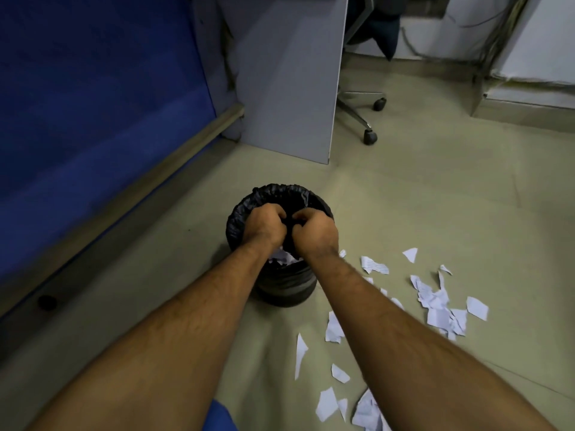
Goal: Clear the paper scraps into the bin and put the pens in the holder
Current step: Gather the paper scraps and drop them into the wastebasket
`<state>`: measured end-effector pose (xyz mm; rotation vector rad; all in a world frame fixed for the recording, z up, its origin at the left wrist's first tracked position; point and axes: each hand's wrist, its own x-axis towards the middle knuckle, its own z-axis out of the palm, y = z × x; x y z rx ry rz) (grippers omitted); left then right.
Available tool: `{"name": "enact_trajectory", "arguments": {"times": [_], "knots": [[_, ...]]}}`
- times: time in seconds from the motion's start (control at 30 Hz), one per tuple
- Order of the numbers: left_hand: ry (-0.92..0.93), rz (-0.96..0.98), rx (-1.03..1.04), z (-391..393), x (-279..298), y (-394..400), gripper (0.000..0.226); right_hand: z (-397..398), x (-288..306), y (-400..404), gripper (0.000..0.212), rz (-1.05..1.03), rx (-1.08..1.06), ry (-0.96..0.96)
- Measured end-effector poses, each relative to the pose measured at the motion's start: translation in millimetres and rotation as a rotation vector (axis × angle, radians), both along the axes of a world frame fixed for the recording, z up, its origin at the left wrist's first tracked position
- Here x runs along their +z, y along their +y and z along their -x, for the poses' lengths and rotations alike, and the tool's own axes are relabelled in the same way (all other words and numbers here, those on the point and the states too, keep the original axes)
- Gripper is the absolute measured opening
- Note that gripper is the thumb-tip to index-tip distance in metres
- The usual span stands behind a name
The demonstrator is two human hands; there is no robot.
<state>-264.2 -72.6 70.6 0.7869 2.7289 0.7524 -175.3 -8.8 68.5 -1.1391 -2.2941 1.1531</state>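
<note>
A small round bin (pixel 281 293) with a black liner stands on the floor in the middle of the view. White paper (pixel 283 259) lies inside it. My left hand (pixel 264 225) and my right hand (pixel 314 233) hover side by side over the bin's mouth, backs up, fingers curled in. No paper shows in either fist, and the palms are hidden. Several torn paper scraps (pixel 438 309) are scattered on the floor to the right of the bin, and more paper scraps (pixel 329 402) lie near the bottom edge. No pens or holder are in view.
A blue partition (pixel 93 119) with a wooden skirting runs along the left. A grey desk panel (pixel 289 88) stands behind the bin. An office chair's wheeled base (pixel 368 135) is at the back right, with cables along the far wall.
</note>
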Motion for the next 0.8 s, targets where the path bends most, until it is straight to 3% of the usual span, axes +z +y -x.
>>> {"name": "enact_trajectory", "arguments": {"times": [0.1, 0.2, 0.4, 0.53, 0.63, 0.8], "knots": [[-0.052, -0.112, -0.020, -17.6, 18.5, 8.3, 0.017, -19.4, 6.4, 7.9, 0.026, 0.039, -0.125, 0.167], [-0.115, -0.227, -0.076, -51.3, 32.5, 25.6, 0.012, -64.6, 1.5, 26.6, 0.021, 0.204, -0.266, 0.325], [-0.205, -0.160, -0.214, -146.8, 10.6, 74.7, 0.008, -164.5, -25.1, 63.8, 0.019, 0.263, -0.392, 0.311], [-0.286, -0.026, -0.281, -204.2, -53.7, 88.0, 0.023, -225.2, -70.5, 74.1, 0.018, 0.240, -0.431, 0.117], [-0.357, 0.127, -0.381, -244.6, -111.0, 78.9, 0.030, -271.1, -129.5, 67.7, 0.022, 0.275, -0.291, -0.122], [-0.199, 0.372, -0.634, -279.4, -181.2, 49.7, 0.045, -313.2, -204.4, 41.0, 0.045, 0.186, -0.130, -0.464]]}}
